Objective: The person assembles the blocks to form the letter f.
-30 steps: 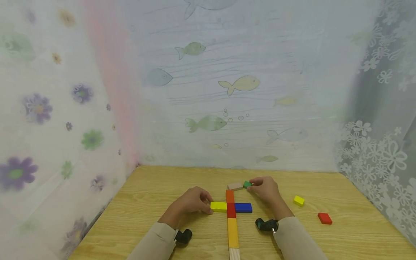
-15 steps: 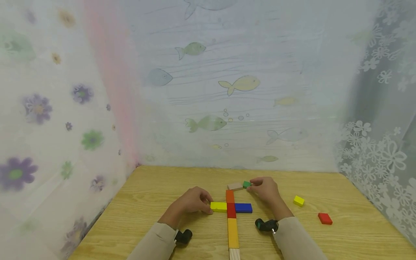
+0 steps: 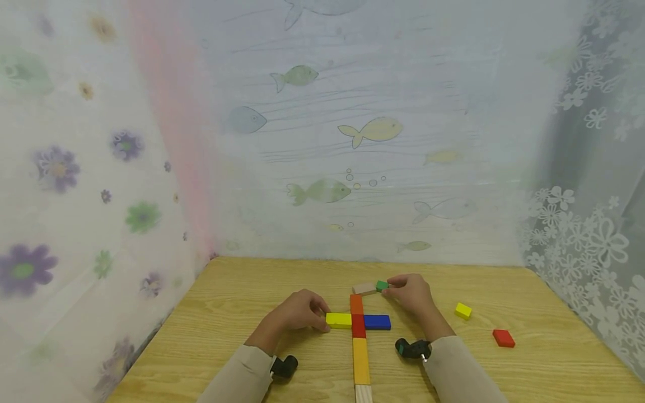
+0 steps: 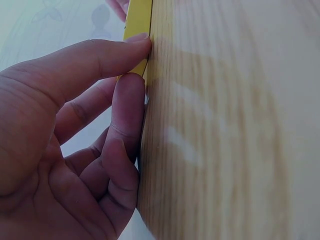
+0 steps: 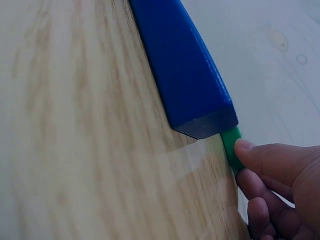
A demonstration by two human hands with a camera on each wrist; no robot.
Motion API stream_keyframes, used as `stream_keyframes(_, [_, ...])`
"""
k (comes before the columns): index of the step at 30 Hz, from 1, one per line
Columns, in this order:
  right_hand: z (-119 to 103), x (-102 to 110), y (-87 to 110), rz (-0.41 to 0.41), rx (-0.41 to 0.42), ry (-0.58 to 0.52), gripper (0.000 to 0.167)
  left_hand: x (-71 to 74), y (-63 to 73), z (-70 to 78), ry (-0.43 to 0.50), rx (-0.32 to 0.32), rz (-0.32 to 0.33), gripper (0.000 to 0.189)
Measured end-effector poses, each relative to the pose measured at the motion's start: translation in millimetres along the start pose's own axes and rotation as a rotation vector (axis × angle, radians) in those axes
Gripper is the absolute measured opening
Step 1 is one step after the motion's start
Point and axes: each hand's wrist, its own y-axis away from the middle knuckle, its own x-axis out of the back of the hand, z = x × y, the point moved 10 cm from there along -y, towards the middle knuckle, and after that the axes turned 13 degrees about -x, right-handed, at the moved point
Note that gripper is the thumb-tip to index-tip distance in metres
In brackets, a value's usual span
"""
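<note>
My left hand (image 3: 301,311) pinches the outer end of a long yellow block (image 3: 339,321) between thumb and fingers; the left wrist view shows the thumb (image 4: 115,57) along its side. My right hand (image 3: 412,293) holds a small green block (image 3: 382,286) by its right end, against a plain wooden block (image 3: 364,289). That plain block lies at a slant behind an orange block (image 3: 356,304). A red block (image 3: 358,326) sits between the yellow block and a blue block (image 3: 377,322). In the right wrist view the blue block (image 5: 185,70) partly hides the green one.
Toward me from the red block run an amber block (image 3: 360,361) and a pale wooden block (image 3: 363,393), cut off by the frame. On the right lie a loose yellow block (image 3: 463,311) and a flat red block (image 3: 504,338). A fish-patterned curtain stands behind the table (image 3: 232,291).
The green block and the fingers of my right hand have shifted very slightly left, toward the plain wooden block. My left hand stays where it was.
</note>
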Motion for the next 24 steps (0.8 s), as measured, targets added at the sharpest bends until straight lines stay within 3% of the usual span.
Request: stream_keyframes(24, [-0.5,-1.2,-0.4,-0.021,0.008,0.001,0.040,-1.7,-1.5,-2.6,0.008,-0.005,-0.005,0.026])
